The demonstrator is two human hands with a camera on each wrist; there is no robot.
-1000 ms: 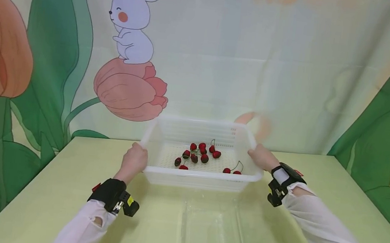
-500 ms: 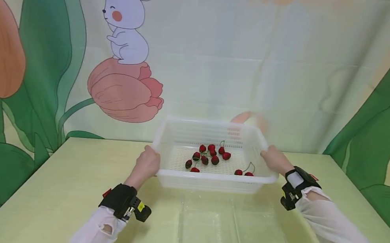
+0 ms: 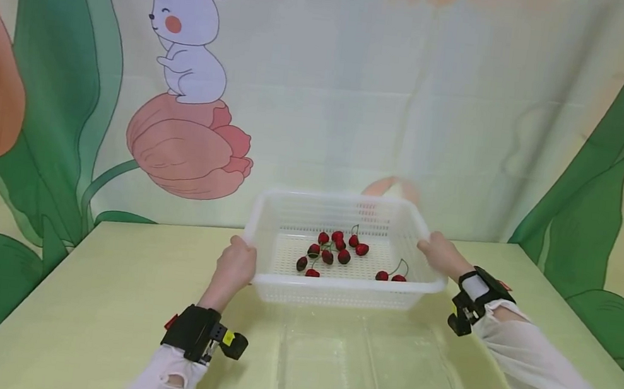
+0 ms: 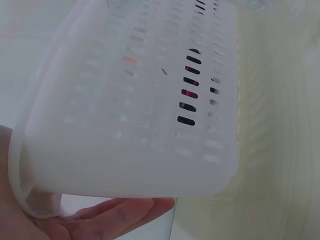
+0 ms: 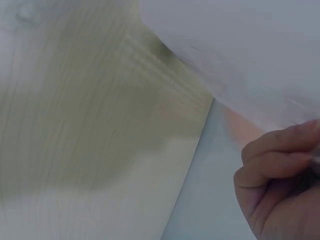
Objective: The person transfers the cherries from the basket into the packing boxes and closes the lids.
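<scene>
A white perforated plastic basket is held in the air over the table in the head view. Several dark red cherries, some with green stems, lie on its floor. My left hand grips the rim at the left end, and my right hand grips the right end. In the left wrist view, fingers curl under the lip of the basket, and dark fruit shows through its slots. The right wrist view has my right hand with bent fingers at the edge of the pale basket.
Clear, shallow plastic trays lie side by side on the pale yellow table, nearer than the basket. Behind the table's far edge hangs a cloth backdrop printed with a rabbit and tulips. Both wrists carry black camera straps.
Both hands have carried the basket to the right against the backdrop, mostly in the first half second. The head view has turned slightly right. The cherries keep their places in the basket.
</scene>
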